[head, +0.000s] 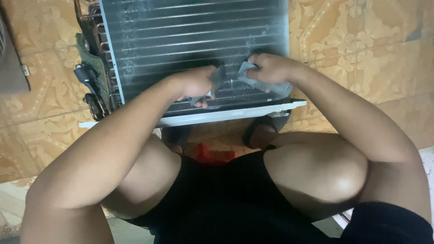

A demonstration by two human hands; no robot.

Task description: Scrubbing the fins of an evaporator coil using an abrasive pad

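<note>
A finned metal coil unit point(181, 36) with a white frame lies flat on the floor in front of me. My left hand point(195, 85) grips a small dark tool point(218, 76) against the fins near the unit's front edge. My right hand point(267, 68) presses a grey cloth point(271, 86) onto the fins just to the right of it. The two hands are close together, almost touching. The tool's tip is partly hidden by my fingers.
Copper pipes and fittings point(92, 72) stick out from the unit's left side. The floor has orange patterned tiles point(361, 45). My knees and black shorts point(235, 199) fill the lower view, and a red object point(212, 154) lies between my sandalled feet.
</note>
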